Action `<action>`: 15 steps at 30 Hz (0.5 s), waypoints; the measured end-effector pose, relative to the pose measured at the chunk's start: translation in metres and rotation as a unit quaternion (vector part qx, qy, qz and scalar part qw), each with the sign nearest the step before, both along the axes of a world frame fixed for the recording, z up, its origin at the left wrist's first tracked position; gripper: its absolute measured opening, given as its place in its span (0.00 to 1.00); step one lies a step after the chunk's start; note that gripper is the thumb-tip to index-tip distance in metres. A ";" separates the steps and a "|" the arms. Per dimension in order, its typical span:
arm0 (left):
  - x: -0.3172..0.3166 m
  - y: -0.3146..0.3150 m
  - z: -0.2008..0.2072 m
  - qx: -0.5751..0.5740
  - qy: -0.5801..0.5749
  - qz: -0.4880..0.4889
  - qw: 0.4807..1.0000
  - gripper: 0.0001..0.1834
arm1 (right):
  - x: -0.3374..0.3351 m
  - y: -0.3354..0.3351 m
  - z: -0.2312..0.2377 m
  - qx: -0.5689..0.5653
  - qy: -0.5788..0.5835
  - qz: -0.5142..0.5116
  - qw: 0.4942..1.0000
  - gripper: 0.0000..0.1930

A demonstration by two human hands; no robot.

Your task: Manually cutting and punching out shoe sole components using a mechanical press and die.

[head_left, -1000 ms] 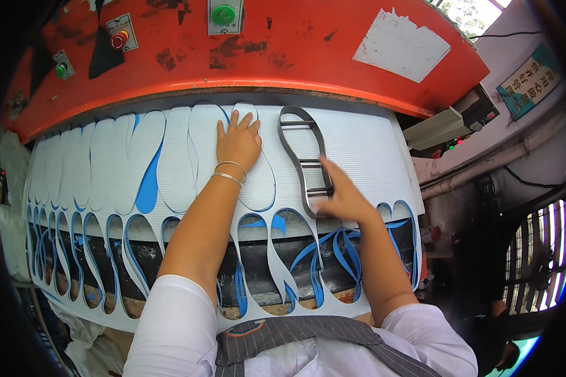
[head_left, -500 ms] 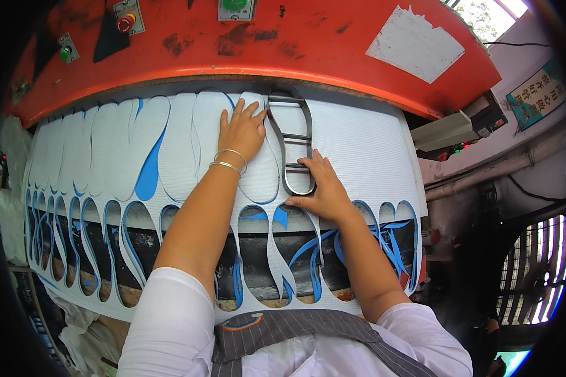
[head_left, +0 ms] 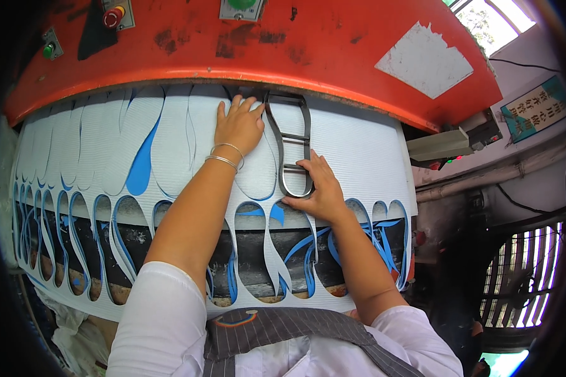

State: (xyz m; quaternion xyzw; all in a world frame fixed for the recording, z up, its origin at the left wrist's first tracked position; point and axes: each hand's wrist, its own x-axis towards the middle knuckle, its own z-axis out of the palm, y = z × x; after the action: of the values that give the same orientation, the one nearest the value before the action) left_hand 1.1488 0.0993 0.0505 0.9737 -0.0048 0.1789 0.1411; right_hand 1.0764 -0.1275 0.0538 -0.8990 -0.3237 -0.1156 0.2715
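A sole-shaped metal cutting die (head_left: pixel 284 136) with crossbars stands on a white ribbed sheet (head_left: pixel 358 135) whose cut edges show blue. My right hand (head_left: pixel 324 193) grips the die's near end, thumb at its near edge and fingers along its right side. Beside the die's far left side, my left hand (head_left: pixel 240 127) lies on the sheet with fingers spread, the fingertips close to the die's rim. Left of the hands, several sole outlines are cut into the sheet, and a blue patch (head_left: pixel 143 160) shows through one gap. Sole-shaped holes line the sheet's near strip.
The red machine beam (head_left: pixel 188 53) runs across the far side, bearing a red knob (head_left: pixel 114 17) and a green button (head_left: pixel 48 50). Blue offcut strips (head_left: pixel 383 251) hang at the near right over a black surface (head_left: pixel 251 245). A pipe (head_left: pixel 478 178) runs along the right wall.
The whole view has shifted slightly, with the sheet and machine sitting a little farther left. Both hands keep nearly the same places around the die.
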 end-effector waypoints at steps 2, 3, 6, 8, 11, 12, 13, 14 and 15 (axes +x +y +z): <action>0.001 0.006 0.007 -0.009 0.010 0.000 1.000 0.21 | 0.002 0.005 0.005 -0.010 -0.002 -0.001 1.000 0.41; -0.001 0.010 0.010 -0.018 0.031 0.000 0.999 0.21 | 0.002 0.008 0.006 -0.020 0.007 -0.002 1.000 0.42; -0.022 0.013 0.012 -0.034 0.091 -0.056 0.994 0.20 | -0.003 -0.001 -0.006 -0.033 0.038 0.001 0.999 0.44; -0.036 0.051 0.015 -0.127 0.024 -0.136 0.982 0.18 | -0.007 0.010 0.026 -0.065 -0.023 -0.009 0.998 0.47; -0.121 0.109 0.030 -0.357 -0.063 -0.082 0.928 0.13 | -0.050 -0.010 0.048 0.048 -0.100 -0.029 0.993 0.45; -0.143 0.154 0.018 -0.397 -0.169 -0.021 0.902 0.11 | -0.059 0.004 0.059 0.065 -0.093 -0.011 0.993 0.41; -0.139 0.190 0.043 -0.380 -0.182 0.078 0.904 0.11 | -0.045 0.016 0.077 0.068 -0.106 -0.020 0.992 0.41; -0.141 0.234 0.056 -0.394 -0.256 0.123 0.874 0.13 | -0.035 0.040 0.096 0.096 -0.078 0.007 0.992 0.39; -0.148 0.284 0.065 -0.309 -0.303 0.184 0.883 0.17 | -0.029 0.064 0.113 0.121 -0.044 0.035 0.991 0.37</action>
State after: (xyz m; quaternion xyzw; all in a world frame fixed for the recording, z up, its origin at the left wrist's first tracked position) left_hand 1.0004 0.3838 0.1154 0.7625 0.1878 0.4801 0.3909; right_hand 1.0474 -0.0631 0.1672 -0.8415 -0.3503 -0.1843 0.3678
